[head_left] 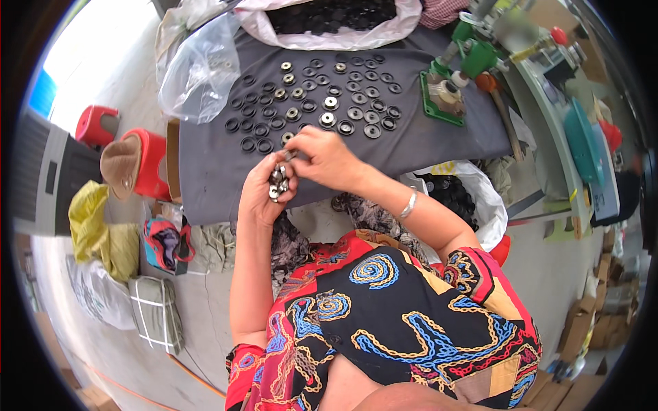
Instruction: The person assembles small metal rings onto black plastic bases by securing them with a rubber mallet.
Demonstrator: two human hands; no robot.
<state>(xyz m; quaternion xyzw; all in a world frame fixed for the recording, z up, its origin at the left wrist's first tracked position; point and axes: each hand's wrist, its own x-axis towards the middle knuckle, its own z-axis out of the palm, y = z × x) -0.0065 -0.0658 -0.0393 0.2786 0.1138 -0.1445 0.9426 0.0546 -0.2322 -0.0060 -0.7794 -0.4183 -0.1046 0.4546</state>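
Note:
Several small shiny metal bushings (277,183) lie cupped in my left hand (260,188), whose fingers curl round them. Just above it, my right hand (321,156) pinches one of these metal pieces between thumb and fingertips. Both hands are over the near part of the dark cloth-covered table (411,147). Beyond them, black rings (262,129) are spread in loose rows on the cloth. Some rings have a metal bushing (327,118) sitting in the middle.
A green hand press (445,96) stands at the table's right, with a hammer (504,106) beside it. A white sack (411,27) of black parts lies at the far edge, another sack (490,219) below right. A clear plastic bag (199,82) hangs at the left; red stools (152,164) stand beyond.

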